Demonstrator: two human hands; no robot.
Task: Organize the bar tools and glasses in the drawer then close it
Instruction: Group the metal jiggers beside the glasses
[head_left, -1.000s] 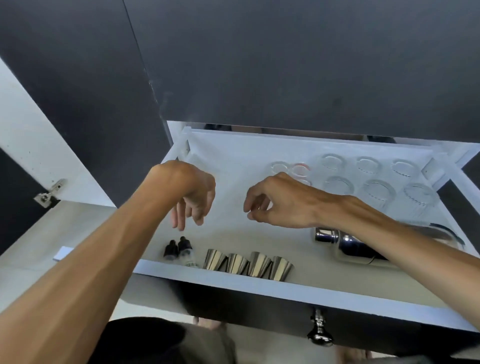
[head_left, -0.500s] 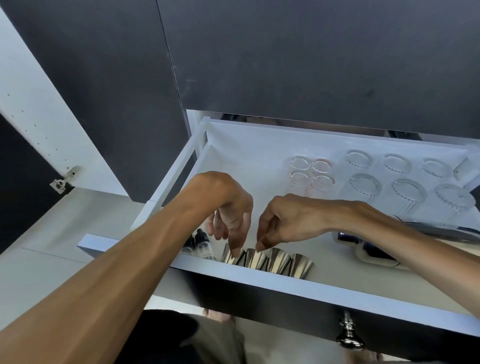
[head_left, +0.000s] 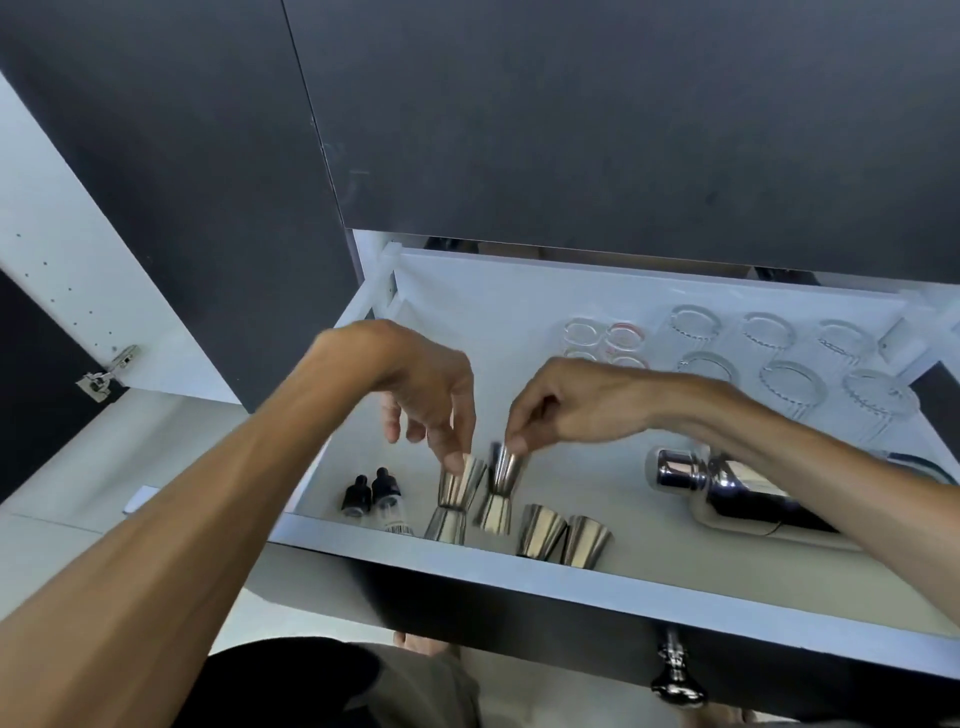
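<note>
The white pull-out drawer (head_left: 675, 587) with a dark front panel is seen open below dark cabinet doors (head_left: 571, 130); a round metal knob (head_left: 678, 686) is fixed to its front. Along the right side a polished steel cocktail shaker (head_left: 737, 491) is laid flat, its long axis running left to right. Clear ribbed tumblers (head_left: 789, 384) are stood in two rows at the back right, with small clear shot glasses (head_left: 605, 338) just to their left. At the front edge a row of steel hourglass jiggers is recorded: two are being handled, two more (head_left: 563, 532) are stood upright and touching, to the right. Two small dark-capped dropper bottles (head_left: 371, 493) are stood at the left of the row. The left hand (head_left: 431, 384) is pinched narrowly, thumb and forefinger, on the top rim of the left jigger (head_left: 454, 501); the right hand (head_left: 566, 402) is pinched likewise on the right jigger (head_left: 500, 491). Each jigger is hung directly below its fingertips, long axis near upright and slightly tilted, the two just beside each other; whether their bases touch the drawer floor cannot be told. Judgement: both are mid-repositioning; the coming move depends on setting them down upright in line with the standing pair, the right hand being nearer that pair. Closing is not yet begun.
</note>
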